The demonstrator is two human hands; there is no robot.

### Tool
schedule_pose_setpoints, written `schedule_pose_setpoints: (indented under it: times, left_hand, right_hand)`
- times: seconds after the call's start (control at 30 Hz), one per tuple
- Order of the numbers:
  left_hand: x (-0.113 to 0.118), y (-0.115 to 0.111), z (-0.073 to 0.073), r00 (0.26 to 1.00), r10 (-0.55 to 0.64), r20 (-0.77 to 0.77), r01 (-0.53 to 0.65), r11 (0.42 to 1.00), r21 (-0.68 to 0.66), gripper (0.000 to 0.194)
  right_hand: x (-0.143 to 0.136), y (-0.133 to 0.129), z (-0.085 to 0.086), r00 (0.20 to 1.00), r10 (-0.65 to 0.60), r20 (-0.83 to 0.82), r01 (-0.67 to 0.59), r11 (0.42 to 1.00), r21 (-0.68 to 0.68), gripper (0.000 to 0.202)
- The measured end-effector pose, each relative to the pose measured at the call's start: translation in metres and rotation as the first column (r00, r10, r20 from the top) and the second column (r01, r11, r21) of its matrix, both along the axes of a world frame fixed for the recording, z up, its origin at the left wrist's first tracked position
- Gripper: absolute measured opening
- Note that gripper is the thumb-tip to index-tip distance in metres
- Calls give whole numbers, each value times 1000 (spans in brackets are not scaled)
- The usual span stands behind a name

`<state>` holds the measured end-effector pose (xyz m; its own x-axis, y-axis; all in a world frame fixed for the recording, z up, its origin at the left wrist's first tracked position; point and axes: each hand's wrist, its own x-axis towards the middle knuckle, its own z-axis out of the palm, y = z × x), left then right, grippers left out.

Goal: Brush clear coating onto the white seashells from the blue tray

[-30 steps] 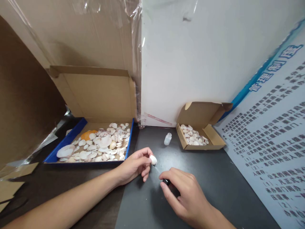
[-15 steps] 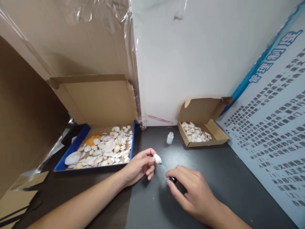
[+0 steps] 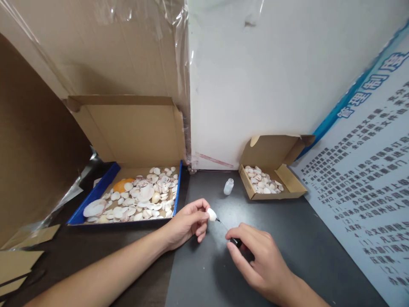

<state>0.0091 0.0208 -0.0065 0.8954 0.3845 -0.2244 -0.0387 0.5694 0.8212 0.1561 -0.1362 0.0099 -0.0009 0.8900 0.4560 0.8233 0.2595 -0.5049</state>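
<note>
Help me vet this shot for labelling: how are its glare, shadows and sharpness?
Head view: pale glare on the dark tabletop beyond the right hand; head view: soft shadow beside that hand; head view: bright streaks on the clear plastic; head view: small print on the poster looks soft.

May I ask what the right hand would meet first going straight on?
Probably the white shell in the left hand; the right hand aims its brush there, though depth is unclear.

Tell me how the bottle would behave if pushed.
The bottle would probably tip easily, being taller than wide. It may slide too, since the tabletop looks smooth. It seems uncapped, so it might spill.
</note>
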Motion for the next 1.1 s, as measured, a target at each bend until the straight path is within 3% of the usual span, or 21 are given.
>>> schedule_pose_setpoints:
  times: [0.2,0.4,0.5,0.7,0.77,0.87,1.0,1.1]
  left_hand:
    - [1,-1,-2,1000,3,9,-3,1000,-5,24]
    - [1,1,-6,999,0,48,2,1000,-25,23]
    - [1,1,-7,999,2,47,-2,1000,-20,24]
    - [1,1,-8,999,16,47,-13,998,-63,24]
    - [1,1,-7,998,13,55,-9,998,-68,23]
    - [1,1,-7,998,16,64,-11,997,-70,23]
    - [1,1,-6,999,1,49,3,998,-69,23]
    - [1,2,-4,999,-1,49,4,998,-65,22]
  right_hand:
    - [0,2,-1,993,114,34,-116,992,50,15]
    - [5,7,3,999,-21,42,15,989,148,10]
    - [6,9,5,998,1,62,-11,985,174,12]
    - [4,13,-13,987,105,118,-119,986,118,14]
    - [3,14,-19,992,60,114,-72,992,101,13]
    - [3,14,-20,997,-52,57,40,980,197,15]
    - [2,14,-16,997,35,72,-46,987,152,12]
    - [0,13,-20,1000,-23,-10,24,984,174,14]
